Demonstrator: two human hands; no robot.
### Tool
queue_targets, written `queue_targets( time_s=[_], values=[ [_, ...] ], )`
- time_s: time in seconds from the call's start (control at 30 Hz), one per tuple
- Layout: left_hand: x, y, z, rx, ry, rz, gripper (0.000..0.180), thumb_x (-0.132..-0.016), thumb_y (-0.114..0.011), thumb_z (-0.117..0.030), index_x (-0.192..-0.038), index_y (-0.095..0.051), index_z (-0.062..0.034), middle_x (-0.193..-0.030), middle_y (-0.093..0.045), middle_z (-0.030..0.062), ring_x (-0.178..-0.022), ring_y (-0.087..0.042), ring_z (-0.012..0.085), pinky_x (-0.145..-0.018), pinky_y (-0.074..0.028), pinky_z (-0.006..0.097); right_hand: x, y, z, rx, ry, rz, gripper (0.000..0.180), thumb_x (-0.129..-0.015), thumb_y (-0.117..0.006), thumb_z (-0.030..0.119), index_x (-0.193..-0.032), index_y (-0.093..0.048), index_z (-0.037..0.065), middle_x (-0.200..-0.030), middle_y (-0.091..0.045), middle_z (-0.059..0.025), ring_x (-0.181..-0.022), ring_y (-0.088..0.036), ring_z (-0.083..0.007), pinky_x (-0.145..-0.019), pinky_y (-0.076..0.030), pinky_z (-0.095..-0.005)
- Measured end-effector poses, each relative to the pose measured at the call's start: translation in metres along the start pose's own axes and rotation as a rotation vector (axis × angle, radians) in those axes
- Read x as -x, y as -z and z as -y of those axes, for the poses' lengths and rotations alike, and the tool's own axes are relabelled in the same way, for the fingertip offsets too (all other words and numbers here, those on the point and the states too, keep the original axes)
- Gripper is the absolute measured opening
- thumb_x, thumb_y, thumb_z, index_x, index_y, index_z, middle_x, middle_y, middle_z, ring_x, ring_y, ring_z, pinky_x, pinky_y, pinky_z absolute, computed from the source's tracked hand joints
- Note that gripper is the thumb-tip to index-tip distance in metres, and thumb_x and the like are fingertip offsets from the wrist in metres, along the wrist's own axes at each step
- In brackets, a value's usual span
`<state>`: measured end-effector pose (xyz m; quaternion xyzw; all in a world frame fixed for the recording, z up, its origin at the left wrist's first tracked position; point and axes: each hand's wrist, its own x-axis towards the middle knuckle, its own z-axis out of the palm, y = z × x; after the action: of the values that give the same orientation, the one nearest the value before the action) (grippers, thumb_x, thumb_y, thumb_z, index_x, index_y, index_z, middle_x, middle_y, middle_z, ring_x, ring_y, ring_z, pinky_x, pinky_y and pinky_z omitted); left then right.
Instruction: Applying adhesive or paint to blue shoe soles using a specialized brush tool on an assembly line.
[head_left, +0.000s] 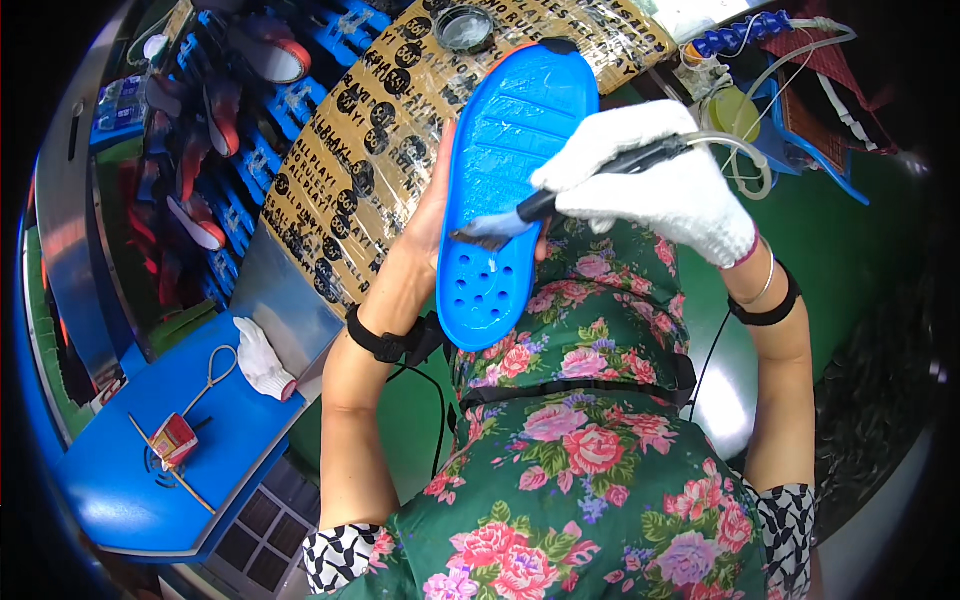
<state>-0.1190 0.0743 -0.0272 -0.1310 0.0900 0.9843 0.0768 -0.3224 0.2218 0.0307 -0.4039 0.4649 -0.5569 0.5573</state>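
A blue shoe sole (pixel 515 140) with a raised rim and a patch of round holes is held up in front of me. Its upper face looks wet and shiny. My bare left hand (pixel 436 190) wraps round it from its left side and beneath, with most of the fingers hidden behind it. Gloved in white knit, my right hand (pixel 650 180) grips a black-handled brush (pixel 535 208) that has a thin clear tube at its rear end. The brush's bristles (pixel 482 231) lie on the sole, just above the holes.
A bench covered in printed tan sheeting (pixel 330 180) carries a round clear dish (pixel 464 30). Shoe parts (pixel 270 52) sit on a blue rack at left. On a blue table lie a white glove (pixel 262 360) and a small red box (pixel 174 440). A blue segmented hose (pixel 740 35) runs at upper right.
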Motion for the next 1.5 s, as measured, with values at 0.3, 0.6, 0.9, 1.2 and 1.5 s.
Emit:
queue_targets(
  time_s=[0.3, 0.6, 0.9, 1.2, 1.5],
  values=[
    [0.01, 0.007, 0.014, 0.01, -0.009, -0.148, 0.111, -0.084, -0.026, -0.09, -0.143, -0.045, 0.0022, -0.105, -0.067, 0.0285, -0.079, -0.071, 0.0424, -0.071, -0.06, 0.052, -0.001, 0.014, -0.008, 0.39, 0.496, -0.202, 0.016, -0.081, -0.079, 0.0, -0.097, -0.077, 0.0, -0.098, -0.075, -0.0101, -0.089, -0.072, -0.0162, -0.077, -0.058, -0.0291],
    [-0.002, 0.016, 0.014, 0.001, -0.214, -0.04, 0.092, -0.094, -0.033, -0.078, -0.146, -0.044, -0.0022, -0.125, -0.064, 0.025, -0.103, -0.068, 0.0435, -0.089, -0.058, 0.054, 0.001, -0.011, -0.006, 0.408, 0.569, -0.363, 0.023, -0.079, -0.079, -0.003, -0.101, -0.074, -0.003, -0.095, -0.074, -0.0121, -0.083, -0.07, -0.0164, -0.073, -0.057, -0.0278],
    [-0.007, 0.007, 0.011, -0.393, -0.332, -0.273, 0.049, -0.105, -0.05, -0.031, -0.143, -0.045, 0.0008, -0.138, -0.057, 0.0219, -0.121, -0.06, 0.0389, -0.098, -0.056, 0.051, 0.01, -0.009, -0.005, 0.52, 0.6, -0.336, 0.017, -0.082, -0.079, 0.007, -0.098, -0.076, 0.006, -0.096, -0.075, -0.0098, -0.089, -0.072, -0.0245, -0.082, -0.058, -0.0347],
    [-0.009, -0.01, 0.022, 0.222, -0.423, 0.046, 0.09, -0.092, -0.056, -0.065, -0.151, -0.035, -0.0018, -0.142, -0.049, 0.0327, -0.124, -0.054, 0.0494, -0.104, -0.047, 0.062, 0.031, -0.019, 0.005, 0.531, 0.653, -0.381, 0.018, -0.078, -0.081, 0.004, -0.096, -0.077, 0.006, -0.094, -0.075, -0.0084, -0.084, -0.073, -0.023, -0.076, -0.058, -0.0333],
    [-0.036, -0.026, 0.043, 0.11, -0.539, 0.088, 0.105, -0.08, -0.069, -0.062, -0.158, -0.024, -0.0075, -0.157, -0.035, 0.0252, -0.141, -0.041, 0.0421, -0.118, -0.034, 0.056, 0.031, -0.023, 0.03, 0.722, 0.72, -0.509, 0.016, -0.074, -0.082, -0.001, -0.088, -0.076, 0.003, -0.092, -0.075, -0.0121, -0.082, -0.073, -0.0253, -0.074, -0.058, -0.0351]
  ],
)
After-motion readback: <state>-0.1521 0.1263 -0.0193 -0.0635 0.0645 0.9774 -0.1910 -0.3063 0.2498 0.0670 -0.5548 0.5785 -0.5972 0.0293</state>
